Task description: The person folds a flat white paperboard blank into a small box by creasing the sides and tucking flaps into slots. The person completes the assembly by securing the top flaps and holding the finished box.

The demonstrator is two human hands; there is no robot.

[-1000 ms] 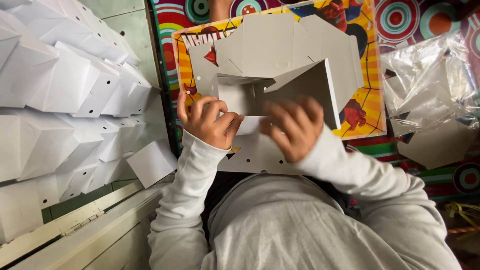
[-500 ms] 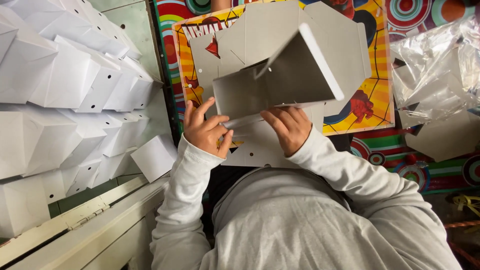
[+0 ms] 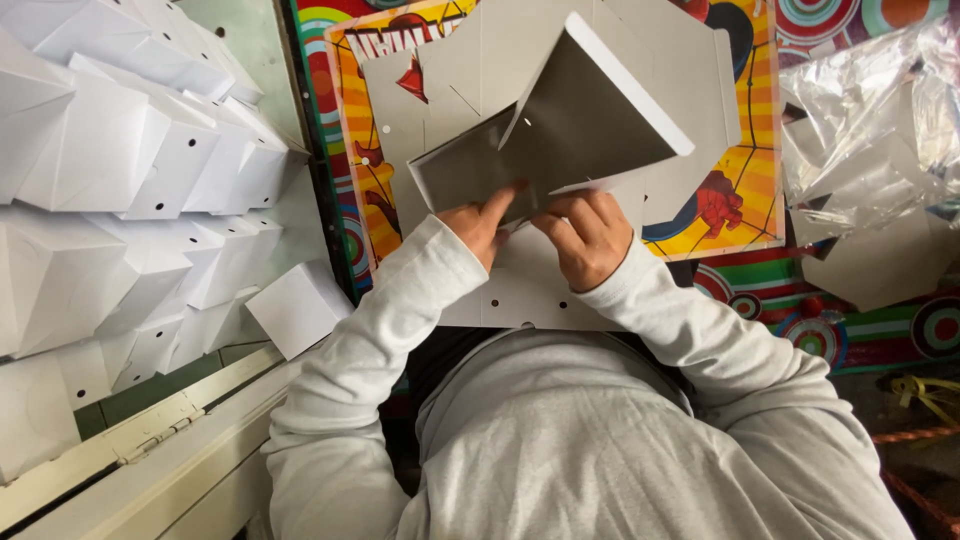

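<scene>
I hold a half-folded grey cardboard box [image 3: 575, 125] with white edges up in front of me. My left hand [image 3: 483, 222] grips its lower left flap, the thumb lying on the grey inside. On the right, my right hand [image 3: 588, 236] pinches the bottom edge of the box near its fold. Beneath the box a stack of flat white die-cut blanks [image 3: 540, 295] with small punched holes lies on a colourful printed board [image 3: 745, 200]. Both my arms are in light grey sleeves.
Rows of folded white boxes [image 3: 110, 180] are stacked at the left, and one small white box [image 3: 298, 305] lies near my left elbow. Crumpled clear plastic wrap [image 3: 880, 130] with grey sheets sits at the right. A patterned mat [image 3: 850, 320] covers the floor.
The box has been lifted and turned, its big panel swinging up to the right and showing more of the grey inside. Both hands slid along its lower edge.
</scene>
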